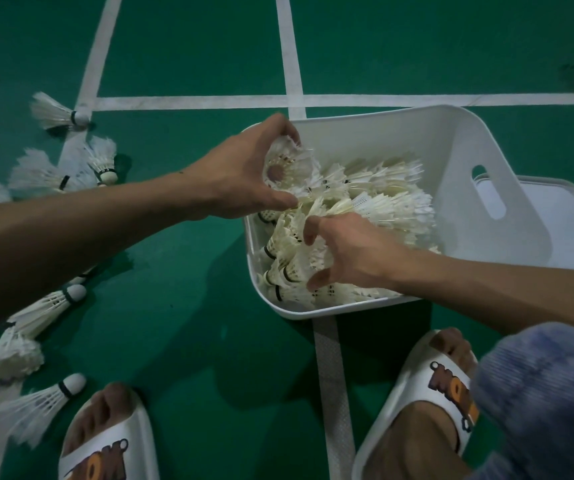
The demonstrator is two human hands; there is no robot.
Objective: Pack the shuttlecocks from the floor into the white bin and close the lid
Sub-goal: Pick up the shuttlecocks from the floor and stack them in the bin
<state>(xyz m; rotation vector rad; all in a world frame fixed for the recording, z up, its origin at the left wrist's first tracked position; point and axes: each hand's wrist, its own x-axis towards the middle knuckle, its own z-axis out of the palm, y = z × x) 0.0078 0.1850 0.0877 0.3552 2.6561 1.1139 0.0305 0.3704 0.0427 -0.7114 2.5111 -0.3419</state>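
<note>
Care matters here: your left hand (244, 178) grips a shuttlecock (283, 164) over the white bin (486, 147), so lay it flat while your half-open, empty right hand (344, 247) presses the pile (382, 199) down.

The left hand (244, 174) is reaching in from the left on a bare, outstretched forearm, its fingers (278, 128) and thumb curling around something it is holding. The right hand (351, 251) is coming in from the lower right, palm turned down, its fingers (309, 230) spreading loosely apart and gripping nothing. Both feet are standing planted below.
</note>
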